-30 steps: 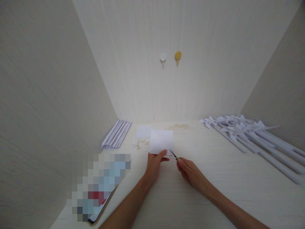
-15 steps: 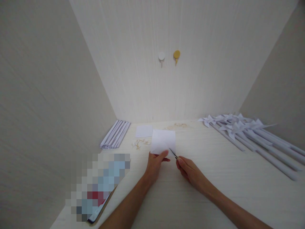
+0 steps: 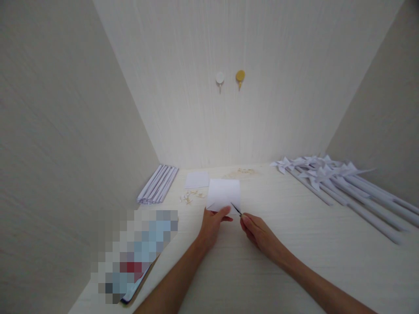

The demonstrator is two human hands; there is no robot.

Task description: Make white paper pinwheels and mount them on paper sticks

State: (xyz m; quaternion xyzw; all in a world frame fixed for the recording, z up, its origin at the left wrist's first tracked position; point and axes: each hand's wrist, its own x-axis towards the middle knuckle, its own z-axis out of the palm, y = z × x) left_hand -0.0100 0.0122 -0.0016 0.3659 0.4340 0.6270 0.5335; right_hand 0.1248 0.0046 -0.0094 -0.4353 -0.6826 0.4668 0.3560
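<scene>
A square sheet of white paper (image 3: 224, 192) is pinched along its near edge by my left hand (image 3: 212, 224), thumb on top and fingers beneath. A short slanted slit shows near the sheet's lower left corner. My right hand (image 3: 253, 229) is closed around a small pair of scissors (image 3: 236, 209); their handles are hidden in the fist. The dark, narrow blades point up and left, over the sheet's lower right corner. Just beyond the left side of the held sheet lies a stack of white paper squares (image 3: 197, 179).
White rolled paper sticks (image 3: 158, 184) lie bundled at the left. Several paper pinwheels on sticks (image 3: 327, 174) are piled at the right. Small pale pieces (image 3: 192, 196) are scattered near the paper stack. A blurred-out flat object (image 3: 144, 257) lies front left. Two hooks (image 3: 240, 76) hang on the wall.
The view has shifted slightly. The scissors' blades still lie at the paper's lower right corner, and the sheet now looks a little more curved. Both hands keep their grip.
</scene>
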